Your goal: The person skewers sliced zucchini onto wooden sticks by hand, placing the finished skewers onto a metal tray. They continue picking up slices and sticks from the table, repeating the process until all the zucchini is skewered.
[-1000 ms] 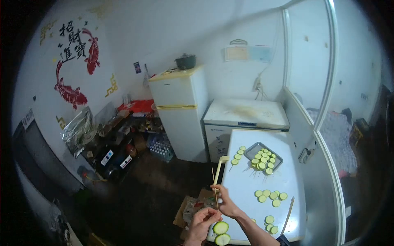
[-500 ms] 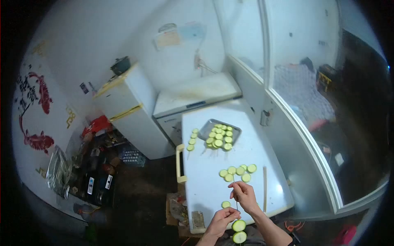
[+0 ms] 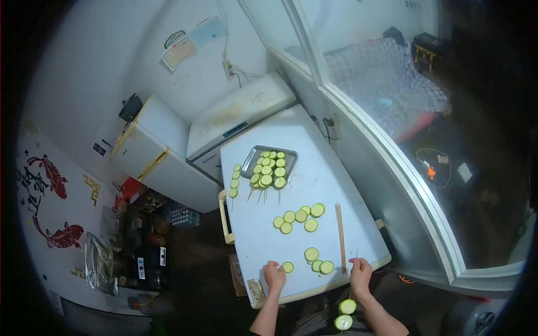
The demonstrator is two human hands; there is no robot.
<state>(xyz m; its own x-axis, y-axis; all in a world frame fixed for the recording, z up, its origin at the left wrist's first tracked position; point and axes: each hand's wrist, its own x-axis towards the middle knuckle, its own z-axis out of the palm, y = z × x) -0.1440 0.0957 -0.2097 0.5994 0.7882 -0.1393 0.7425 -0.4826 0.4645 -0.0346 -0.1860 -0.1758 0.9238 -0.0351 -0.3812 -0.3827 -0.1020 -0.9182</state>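
My right hand (image 3: 360, 274) is closed around a thin wooden skewer (image 3: 357, 253), whose tip sticks up above the fingers. Two zucchini slices (image 3: 347, 306) are threaded on its lower part, below the hand and off the table's front edge. At the front left of the table, my left hand (image 3: 274, 275) has loosely bent fingers and thumb beside a single zucchini slice (image 3: 287, 267), which lies flat. Between the hands lie several loose slices (image 3: 311, 254), and a further group (image 3: 289, 217) lies beyond them.
Several bare skewers (image 3: 341, 241) lie lengthwise on the white table (image 3: 258, 235), right of the slices. A metal tray (image 3: 291, 157) at the back holds loaded skewers; one more loaded skewer (image 3: 235, 183) lies left of it. A white chest freezer (image 3: 241, 115) and a glazed partition (image 3: 386, 151) border the table.
My left hand has let go of the skewer and moved left to the single slice. My right hand has carried the loaded skewer rightward. The view has turned and shifted.
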